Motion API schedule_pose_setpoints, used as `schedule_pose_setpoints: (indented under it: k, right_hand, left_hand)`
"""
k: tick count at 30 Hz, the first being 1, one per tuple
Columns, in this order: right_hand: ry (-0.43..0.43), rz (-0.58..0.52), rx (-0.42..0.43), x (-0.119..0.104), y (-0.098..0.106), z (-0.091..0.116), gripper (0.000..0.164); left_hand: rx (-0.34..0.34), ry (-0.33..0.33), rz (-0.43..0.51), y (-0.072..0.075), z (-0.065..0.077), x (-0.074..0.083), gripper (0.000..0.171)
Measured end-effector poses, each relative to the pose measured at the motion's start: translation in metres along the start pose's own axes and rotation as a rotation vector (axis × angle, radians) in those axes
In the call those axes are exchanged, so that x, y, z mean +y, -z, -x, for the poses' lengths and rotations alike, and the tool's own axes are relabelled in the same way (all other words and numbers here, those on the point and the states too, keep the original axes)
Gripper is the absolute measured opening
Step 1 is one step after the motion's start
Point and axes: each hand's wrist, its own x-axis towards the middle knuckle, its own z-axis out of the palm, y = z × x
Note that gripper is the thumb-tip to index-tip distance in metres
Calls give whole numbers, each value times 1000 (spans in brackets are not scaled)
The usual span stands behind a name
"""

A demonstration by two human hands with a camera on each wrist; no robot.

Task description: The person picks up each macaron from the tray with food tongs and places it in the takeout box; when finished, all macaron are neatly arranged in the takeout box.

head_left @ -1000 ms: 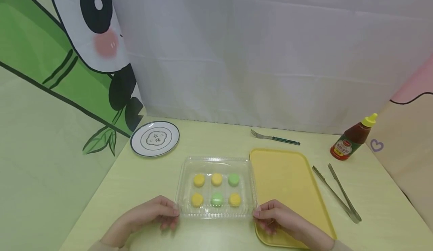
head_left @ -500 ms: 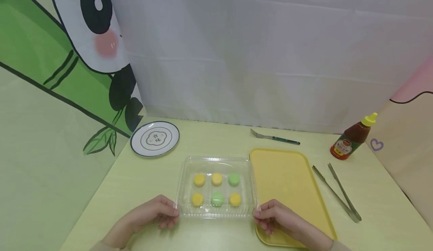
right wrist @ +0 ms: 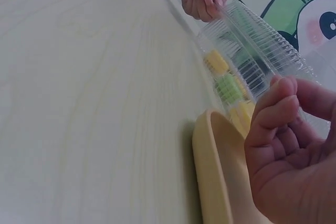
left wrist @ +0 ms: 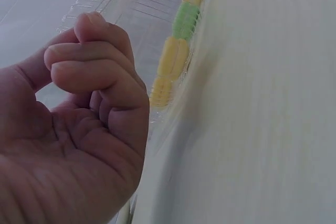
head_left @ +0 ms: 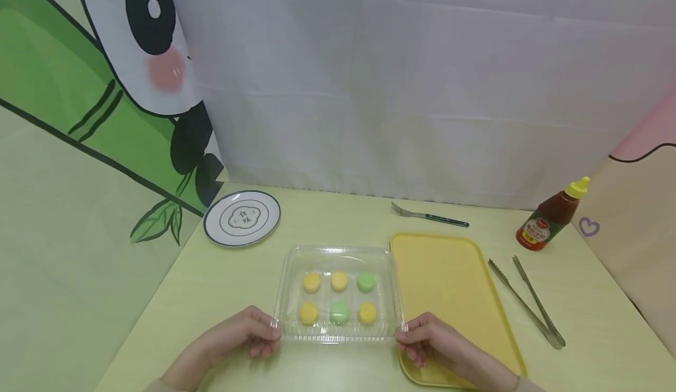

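Observation:
In the head view a clear plastic clamshell box [head_left: 338, 338] lies at the front middle of the table with its lid down. Inside are several yellow macarons [head_left: 311, 282] and two green macarons [head_left: 366, 282], set in two rows. My left hand [head_left: 243, 334] pinches the box's front left corner between thumb and fingers. At the front right corner, my right hand [head_left: 432, 340] pinches the edge the same way, over the yellow tray [head_left: 446, 298]. Both wrist views show the other fingers curled, with the ribbed plastic edge [right wrist: 262, 45] at the fingertips.
The yellow tray stands right beside the box. Open metal tongs [head_left: 528, 304] lie to its right, with a sauce bottle [head_left: 546, 220] behind them. A fork [head_left: 430, 216] is near the back edge. At the back left sits a white plate [head_left: 216, 222] with a dark rim.

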Motion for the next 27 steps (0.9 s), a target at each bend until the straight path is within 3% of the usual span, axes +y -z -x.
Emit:
schedule_pose_setpoints:
  k: [12,19,24,27]
  right_hand:
    - [-2,0,-8,2,-1,-1,21]
    - [9,48,-8,0,-3,1,47]
    - [4,92,23,-5,-2,4,44]
    - [2,112,35,-8,2,6,42]
  left_hand:
    - [14,5,-8,1,-1,0,43]
    - [-18,-10,-39,2,3,1,41]
    - [-84,-27,-120,7,8,5,36]
    - [-69,-20,-180,11,11,9,31]
